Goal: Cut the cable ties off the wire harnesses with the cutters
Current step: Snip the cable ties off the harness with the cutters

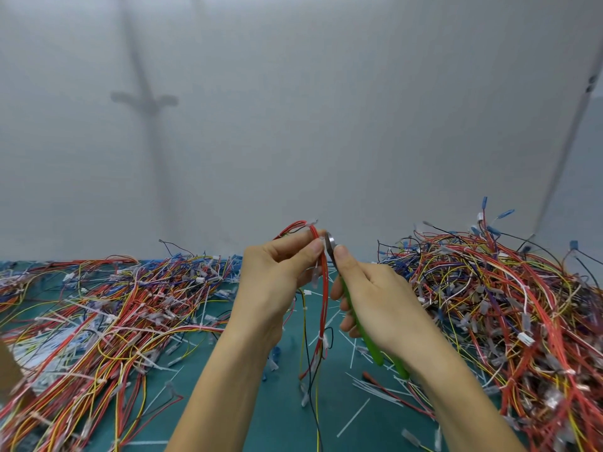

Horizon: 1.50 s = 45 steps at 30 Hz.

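Both hands were raised over the middle of the desk, which had a green mat surface.

Left hand: thumb and forefinger pinched one wire harness near its top loop. The harness was mostly red, with yellow and black strands, and hung straight down from the pinch. Its lower ends trailed toward the near part of the desk.

We noted a white cable tie on the loop just above the fingertips. A second tie sat lower on the hanging strands.

Right hand: fingers were curled round the green handles of the cutters, with the thumb lying up along the tool. The metal head stood just beside the red wires, right of the left thumb and near the top of the harness. We could not tell whether the jaws were parted or whether they touched a tie.

A left heap of loose harnesses in red, yellow, blue and white was spread low and wide from the far edge to the near edge. A right heap was piled higher, with blue terminals sticking up at its far side.

Cut tie strips, thin and white, lay scattered on the mat between and near the forearms. A brown cardboard corner showed at the left edge. A pale grey wall stood behind the desk.
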Each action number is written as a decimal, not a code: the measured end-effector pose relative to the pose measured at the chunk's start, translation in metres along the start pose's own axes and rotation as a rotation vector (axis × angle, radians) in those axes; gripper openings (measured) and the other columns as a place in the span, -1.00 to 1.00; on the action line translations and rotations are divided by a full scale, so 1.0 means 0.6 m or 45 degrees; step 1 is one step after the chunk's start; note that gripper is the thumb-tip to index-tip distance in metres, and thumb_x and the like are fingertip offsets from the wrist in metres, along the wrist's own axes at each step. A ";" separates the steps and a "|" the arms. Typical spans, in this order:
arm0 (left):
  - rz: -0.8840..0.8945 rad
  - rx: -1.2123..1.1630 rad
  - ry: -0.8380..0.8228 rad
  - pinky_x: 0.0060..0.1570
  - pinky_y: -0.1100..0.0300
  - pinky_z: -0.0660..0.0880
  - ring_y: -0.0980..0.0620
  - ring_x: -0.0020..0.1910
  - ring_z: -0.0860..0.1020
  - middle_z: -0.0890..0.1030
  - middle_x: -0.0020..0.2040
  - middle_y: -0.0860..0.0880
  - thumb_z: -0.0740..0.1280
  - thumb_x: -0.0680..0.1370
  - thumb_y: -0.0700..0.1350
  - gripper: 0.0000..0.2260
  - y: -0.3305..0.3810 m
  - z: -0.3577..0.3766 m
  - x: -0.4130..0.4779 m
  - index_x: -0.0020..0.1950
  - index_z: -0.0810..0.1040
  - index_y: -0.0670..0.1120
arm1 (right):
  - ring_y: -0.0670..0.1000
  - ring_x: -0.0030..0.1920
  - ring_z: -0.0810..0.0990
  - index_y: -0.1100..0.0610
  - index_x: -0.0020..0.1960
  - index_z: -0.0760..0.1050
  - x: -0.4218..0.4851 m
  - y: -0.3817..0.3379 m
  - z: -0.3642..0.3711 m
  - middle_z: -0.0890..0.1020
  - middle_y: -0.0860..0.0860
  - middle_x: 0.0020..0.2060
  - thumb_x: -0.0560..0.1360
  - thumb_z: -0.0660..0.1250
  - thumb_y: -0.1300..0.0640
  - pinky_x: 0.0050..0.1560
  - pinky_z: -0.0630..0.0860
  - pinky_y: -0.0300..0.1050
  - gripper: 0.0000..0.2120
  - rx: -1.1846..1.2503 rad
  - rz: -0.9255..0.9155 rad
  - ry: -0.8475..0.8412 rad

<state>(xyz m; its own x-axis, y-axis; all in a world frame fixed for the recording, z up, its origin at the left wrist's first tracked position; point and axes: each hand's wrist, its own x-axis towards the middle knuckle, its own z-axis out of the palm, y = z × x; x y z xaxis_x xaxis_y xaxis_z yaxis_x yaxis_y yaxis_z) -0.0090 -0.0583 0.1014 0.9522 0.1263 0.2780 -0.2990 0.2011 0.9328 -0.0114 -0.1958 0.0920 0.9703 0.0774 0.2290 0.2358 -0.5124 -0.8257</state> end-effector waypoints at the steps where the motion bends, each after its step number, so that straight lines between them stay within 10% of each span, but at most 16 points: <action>1: 0.001 0.000 0.005 -0.19 0.32 0.57 0.11 -0.18 0.66 0.73 -0.10 -0.02 0.40 0.52 -0.24 -0.84 -0.001 0.000 0.000 -0.09 0.73 -0.01 | -0.02 -0.43 0.66 0.09 -0.30 0.55 0.000 0.000 -0.001 0.62 0.06 -0.41 0.51 -0.05 -0.42 -0.08 0.62 0.18 -0.32 0.008 0.012 -0.018; 45: 0.016 0.012 -0.093 -0.18 0.31 0.57 0.11 -0.24 0.64 0.73 -0.12 -0.08 0.38 0.53 -0.28 -0.84 0.010 0.006 -0.008 -0.09 0.73 -0.07 | 0.07 -0.56 0.48 0.22 -0.32 0.50 0.002 -0.001 0.004 0.51 0.07 -0.52 0.63 0.01 -0.24 -0.49 0.49 -0.07 -0.35 0.386 0.075 -0.060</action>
<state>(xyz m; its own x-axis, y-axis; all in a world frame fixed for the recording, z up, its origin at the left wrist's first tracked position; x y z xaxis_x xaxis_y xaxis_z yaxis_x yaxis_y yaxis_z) -0.0154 -0.0614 0.1065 0.9505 0.0577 0.3054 -0.3108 0.1907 0.9312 -0.0101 -0.1934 0.0915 0.9825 0.0983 0.1581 0.1775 -0.2390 -0.9547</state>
